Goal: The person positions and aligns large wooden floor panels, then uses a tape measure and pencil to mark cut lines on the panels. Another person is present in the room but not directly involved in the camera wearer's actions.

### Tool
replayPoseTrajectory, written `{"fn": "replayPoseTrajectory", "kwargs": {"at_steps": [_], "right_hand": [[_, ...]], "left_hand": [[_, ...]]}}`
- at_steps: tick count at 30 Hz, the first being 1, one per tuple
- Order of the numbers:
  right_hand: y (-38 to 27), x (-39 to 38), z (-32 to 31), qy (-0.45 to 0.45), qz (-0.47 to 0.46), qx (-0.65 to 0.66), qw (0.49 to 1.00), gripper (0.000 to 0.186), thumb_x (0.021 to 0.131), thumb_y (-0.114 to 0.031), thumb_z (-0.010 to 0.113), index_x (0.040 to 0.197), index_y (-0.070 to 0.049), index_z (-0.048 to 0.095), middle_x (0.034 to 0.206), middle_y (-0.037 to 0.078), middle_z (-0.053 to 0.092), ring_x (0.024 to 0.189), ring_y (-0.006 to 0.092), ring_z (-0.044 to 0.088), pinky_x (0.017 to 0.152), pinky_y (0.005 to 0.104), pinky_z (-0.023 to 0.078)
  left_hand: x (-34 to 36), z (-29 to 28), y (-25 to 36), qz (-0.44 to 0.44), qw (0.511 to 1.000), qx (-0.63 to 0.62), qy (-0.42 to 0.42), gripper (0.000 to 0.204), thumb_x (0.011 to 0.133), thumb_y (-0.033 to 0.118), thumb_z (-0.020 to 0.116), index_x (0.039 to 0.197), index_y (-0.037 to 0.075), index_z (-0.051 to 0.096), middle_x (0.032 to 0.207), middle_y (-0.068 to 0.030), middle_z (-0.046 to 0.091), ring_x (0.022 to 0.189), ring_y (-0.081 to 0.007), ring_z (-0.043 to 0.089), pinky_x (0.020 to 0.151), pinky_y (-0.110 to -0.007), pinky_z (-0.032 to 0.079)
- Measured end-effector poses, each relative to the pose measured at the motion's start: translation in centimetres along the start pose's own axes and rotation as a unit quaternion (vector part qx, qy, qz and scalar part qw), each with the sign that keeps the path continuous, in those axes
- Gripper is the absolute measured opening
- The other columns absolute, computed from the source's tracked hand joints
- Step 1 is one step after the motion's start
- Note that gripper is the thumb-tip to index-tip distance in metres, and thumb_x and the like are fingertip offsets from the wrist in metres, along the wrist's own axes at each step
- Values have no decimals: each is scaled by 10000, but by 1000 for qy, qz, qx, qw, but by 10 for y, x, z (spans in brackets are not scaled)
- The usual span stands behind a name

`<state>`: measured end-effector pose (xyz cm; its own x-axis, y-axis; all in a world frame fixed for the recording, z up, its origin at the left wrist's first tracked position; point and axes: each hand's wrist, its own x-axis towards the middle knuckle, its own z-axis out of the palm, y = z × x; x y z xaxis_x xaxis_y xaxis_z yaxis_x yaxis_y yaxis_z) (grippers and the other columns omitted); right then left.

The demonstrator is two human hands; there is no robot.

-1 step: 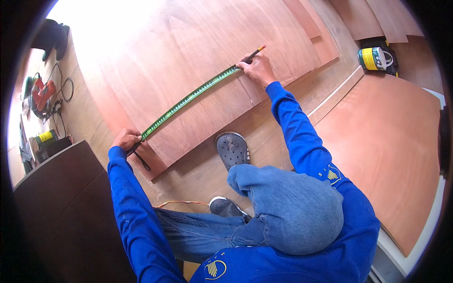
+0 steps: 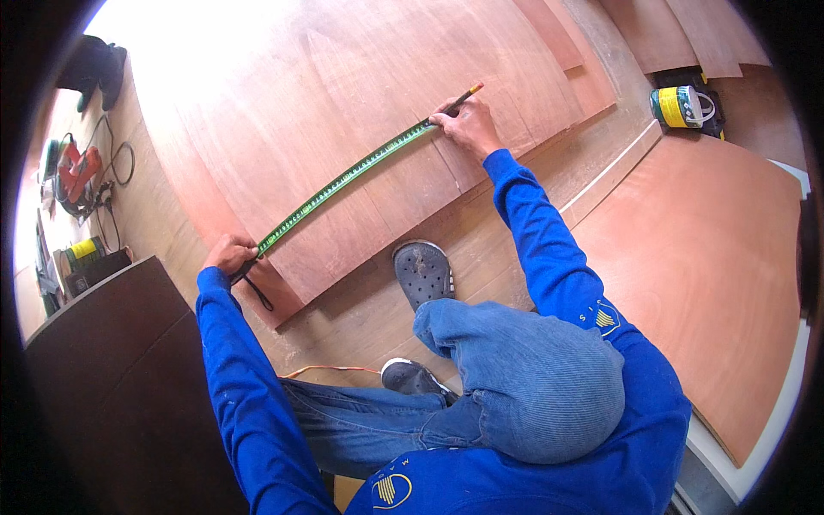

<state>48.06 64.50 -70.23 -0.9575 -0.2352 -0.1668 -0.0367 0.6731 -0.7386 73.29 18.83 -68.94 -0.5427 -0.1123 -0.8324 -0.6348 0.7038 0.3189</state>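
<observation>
While the left hand is closed on the near end of a long green tape measure at the edge of a large reddish-brown plywood sheet, the right hand presses the tape's far end down and grips a thin yellow-and-black pencil. The tape lies stretched diagonally across the sheet, which rests on the floor. One grey clog stands just beside the sheet's near edge. A red power tool sits far left, well apart.
</observation>
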Motion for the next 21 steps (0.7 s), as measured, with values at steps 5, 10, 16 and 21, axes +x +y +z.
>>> {"fn": "replayPoseTrajectory", "kwargs": {"at_steps": [5, 10, 16, 21], "right_hand": [[1, 5, 2, 11, -21, 9, 1000, 161, 749, -195, 761, 846, -68, 771, 784, 143, 724, 736, 251, 711, 702, 353, 549], [1, 11, 3, 4, -29, 5, 1000, 156, 753, -193, 756, 846, -68, 771, 773, 146, 720, 731, 259, 708, 704, 355, 550], [4, 8, 1, -6, -12, -9, 1000, 153, 754, -198, 759, 845, -75, 771, 797, 142, 724, 748, 262, 711, 722, 360, 554], [4, 2, -2, -8, -10, -12, 1000, 150, 757, -197, 760, 847, -79, 773, 809, 139, 728, 765, 259, 714, 730, 357, 552]], "left_hand": [[1, 2, 1, 2, 999, 30, 15, 160, 833, 192, 675, 859, 58, 758, 682, -64, 639, 653, -152, 591, 623, -326, 471], [-5, 4, 8, -9, 1000, -9, 11, 167, 835, 194, 674, 870, 53, 756, 680, -60, 636, 656, -152, 592, 624, -324, 472], [-6, 1, 9, 10, 1000, 9, 8, 165, 837, 190, 668, 877, 58, 759, 685, -51, 637, 657, -148, 593, 627, -321, 474], [-4, 0, 7, 2, 1000, 0, 0, 170, 840, 199, 671, 875, 58, 759, 682, -53, 640, 658, -141, 597, 621, -321, 475]]}}
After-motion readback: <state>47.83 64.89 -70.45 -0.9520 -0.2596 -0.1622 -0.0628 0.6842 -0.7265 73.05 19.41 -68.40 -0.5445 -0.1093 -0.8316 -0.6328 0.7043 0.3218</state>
